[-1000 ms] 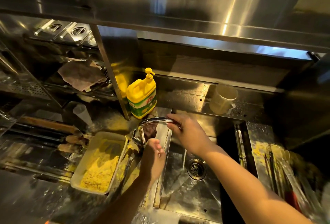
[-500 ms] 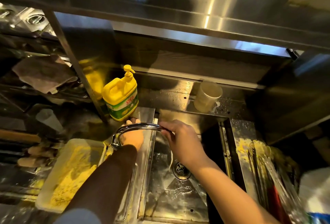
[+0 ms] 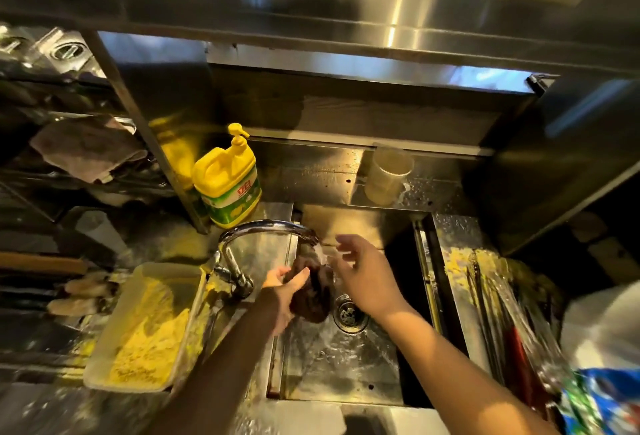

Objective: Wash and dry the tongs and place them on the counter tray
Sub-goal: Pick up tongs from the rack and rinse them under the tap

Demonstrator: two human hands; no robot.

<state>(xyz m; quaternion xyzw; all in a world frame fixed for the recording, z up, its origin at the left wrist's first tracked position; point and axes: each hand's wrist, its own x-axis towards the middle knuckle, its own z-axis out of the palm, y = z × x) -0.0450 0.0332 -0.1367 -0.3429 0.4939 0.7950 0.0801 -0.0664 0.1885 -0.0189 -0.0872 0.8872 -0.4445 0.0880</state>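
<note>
Steel kitchen surface (image 3: 45, 410): crumb tray (image 3: 145, 327) at left, left hand (image 3: 285, 291) gripping dark cloth (image 3: 311, 291) under running faucet (image 3: 266, 226), right hand (image 3: 363, 275) open and empty, tongs (image 3: 485, 296) unwashed, right of sink (image 3: 346, 372).

The yellow dish-soap bottle (image 3: 227, 181) bears a green label with red characters, too blurred to read.
</note>
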